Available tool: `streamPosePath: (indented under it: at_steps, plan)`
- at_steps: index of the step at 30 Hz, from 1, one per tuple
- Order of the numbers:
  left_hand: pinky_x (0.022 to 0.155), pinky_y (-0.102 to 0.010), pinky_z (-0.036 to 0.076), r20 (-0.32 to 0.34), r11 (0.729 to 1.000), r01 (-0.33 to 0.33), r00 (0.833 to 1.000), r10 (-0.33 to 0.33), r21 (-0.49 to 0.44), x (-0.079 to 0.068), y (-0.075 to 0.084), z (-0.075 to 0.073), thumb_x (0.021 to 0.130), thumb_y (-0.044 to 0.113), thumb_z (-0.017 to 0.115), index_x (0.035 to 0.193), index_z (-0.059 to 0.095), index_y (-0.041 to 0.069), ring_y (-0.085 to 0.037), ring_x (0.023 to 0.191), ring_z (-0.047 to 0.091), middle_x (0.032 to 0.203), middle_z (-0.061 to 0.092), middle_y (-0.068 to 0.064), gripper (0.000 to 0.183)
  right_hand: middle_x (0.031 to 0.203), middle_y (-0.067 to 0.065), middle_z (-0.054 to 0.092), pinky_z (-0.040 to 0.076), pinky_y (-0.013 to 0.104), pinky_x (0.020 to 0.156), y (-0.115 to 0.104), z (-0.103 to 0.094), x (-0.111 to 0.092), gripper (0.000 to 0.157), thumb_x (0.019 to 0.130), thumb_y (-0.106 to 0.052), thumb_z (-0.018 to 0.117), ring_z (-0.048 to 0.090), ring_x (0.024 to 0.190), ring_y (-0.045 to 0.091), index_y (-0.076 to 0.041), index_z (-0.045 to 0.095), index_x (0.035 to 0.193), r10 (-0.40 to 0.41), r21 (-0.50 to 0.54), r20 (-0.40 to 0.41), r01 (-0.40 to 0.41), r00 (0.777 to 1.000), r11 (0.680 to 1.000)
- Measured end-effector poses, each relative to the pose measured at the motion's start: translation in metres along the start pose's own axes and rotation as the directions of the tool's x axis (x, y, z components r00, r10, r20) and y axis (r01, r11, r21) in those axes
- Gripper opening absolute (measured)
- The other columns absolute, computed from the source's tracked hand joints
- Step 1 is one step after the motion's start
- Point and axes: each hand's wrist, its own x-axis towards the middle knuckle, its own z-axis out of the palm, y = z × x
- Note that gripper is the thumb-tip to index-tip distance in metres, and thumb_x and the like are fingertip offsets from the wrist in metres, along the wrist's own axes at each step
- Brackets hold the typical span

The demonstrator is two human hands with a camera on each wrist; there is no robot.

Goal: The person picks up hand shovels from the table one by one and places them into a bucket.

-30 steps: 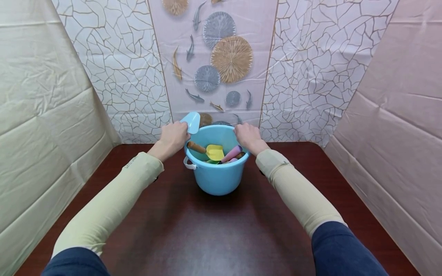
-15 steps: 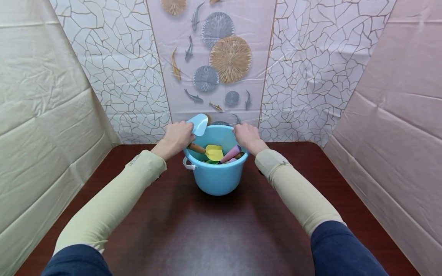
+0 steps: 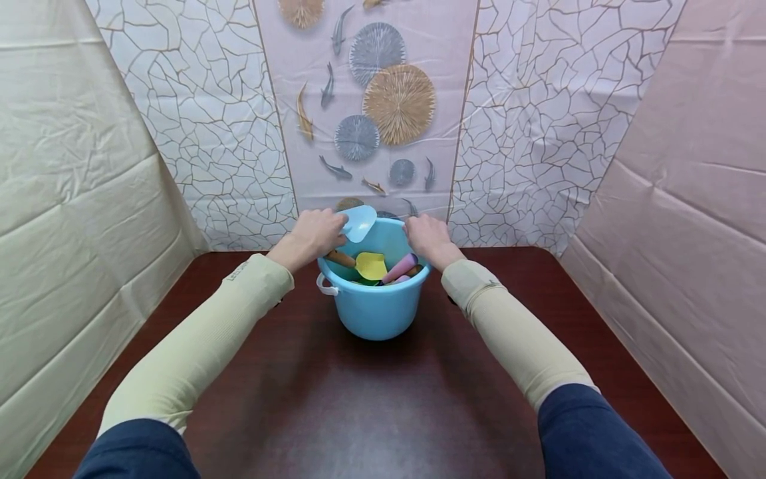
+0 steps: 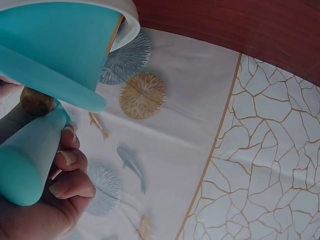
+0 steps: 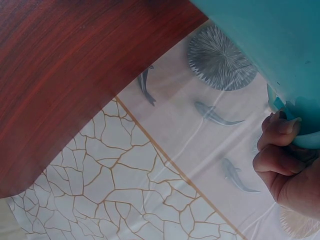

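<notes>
A light blue bucket (image 3: 377, 316) stands upright at the far middle of the table. My left hand (image 3: 314, 233) holds a light blue hand trowel (image 3: 361, 225) above the bucket's left rim, its blade pointing right over the opening. In the left wrist view, my fingers (image 4: 70, 162) curl round the trowel's white and teal handle (image 4: 32, 150). On the other side, my right hand (image 3: 428, 238) grips the bucket's right rim; the right wrist view shows bent fingers (image 5: 277, 160) at that edge. Inside the bucket lie a yellow trowel blade (image 3: 371, 266), a brown wooden handle (image 3: 341, 258) and a pink handle (image 3: 399, 268).
The dark red table (image 3: 383, 406) extends in front of the bucket. A white side handle (image 3: 326, 285) sticks out at the bucket's left. Patterned cloth (image 3: 520, 133) hangs behind the table, and plain cloth (image 3: 688, 266) borders both sides.
My left hand has moved right with the blue trowel, whose blade is now lower and farther over the bucket's opening. My right hand and the bucket have stayed in place.
</notes>
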Motion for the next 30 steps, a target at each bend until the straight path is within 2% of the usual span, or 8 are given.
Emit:
streamPosePath:
  at_steps: [6,14,19,24,30]
  plan:
    - [0.062,-0.036,0.053,0.04,0.998,-0.049,0.998,0.048,0.032,0.005,0.005,-0.004,0.092,0.023,0.058,0.116,0.063,0.01,-0.022,0.074,0.059,0.096,0.067,-0.01,0.028,0.067,0.004,0.047,0.047,0.038,0.058,0.0,0.0,0.0,0.036,0.103,-0.026,0.041,0.053,0.066,0.021,-0.013,0.048,0.07,0.003,0.003,0.0,-0.003,1.0,1.0]
    - [0.064,-0.035,0.054,0.085,0.993,-0.114,0.99,0.111,0.03,0.011,0.012,-0.007,0.093,0.02,0.059,0.115,0.064,0.012,-0.021,0.072,0.058,0.096,0.069,-0.009,0.025,0.068,0.004,0.048,0.047,0.038,0.058,0.001,0.001,0.002,0.035,0.103,-0.025,0.04,0.053,0.066,0.021,-0.012,0.05,0.072,0.006,0.003,-0.006,-0.006,1.0,1.0]
    - [0.068,-0.037,0.054,0.108,0.986,-0.164,0.981,0.159,0.038,0.013,0.019,-0.009,0.092,0.018,0.06,0.112,0.066,0.011,-0.021,0.076,0.06,0.096,0.069,-0.008,0.022,0.068,0.004,0.048,0.046,0.036,0.057,0.001,0.001,0.001,0.034,0.103,-0.025,0.041,0.053,0.066,0.021,-0.012,0.051,0.074,0.009,0.0,-0.004,-0.009,1.0,1.0]
    - [0.076,-0.038,0.055,0.127,0.979,-0.186,0.976,0.175,0.083,0.016,0.026,-0.009,0.092,0.019,0.062,0.112,0.066,0.012,-0.023,0.087,0.064,0.099,0.069,-0.008,0.022,0.07,0.006,0.053,0.048,0.037,0.058,0.001,0.002,0.001,0.033,0.103,-0.025,0.041,0.055,0.067,0.021,-0.011,0.054,0.076,0.009,0.002,0.0,-0.009,1.0,1.0]
    - [0.078,-0.038,0.053,0.144,0.974,-0.188,0.975,0.169,0.128,0.021,0.031,-0.007,0.091,0.016,0.061,0.109,0.067,0.013,-0.022,0.086,0.063,0.097,0.069,-0.007,0.02,0.071,0.006,0.055,0.051,0.039,0.06,0.001,0.002,0.001,0.034,0.103,-0.024,0.041,0.057,0.068,0.022,-0.012,0.055,0.075,0.009,0.004,-0.005,-0.009,1.0,1.0]
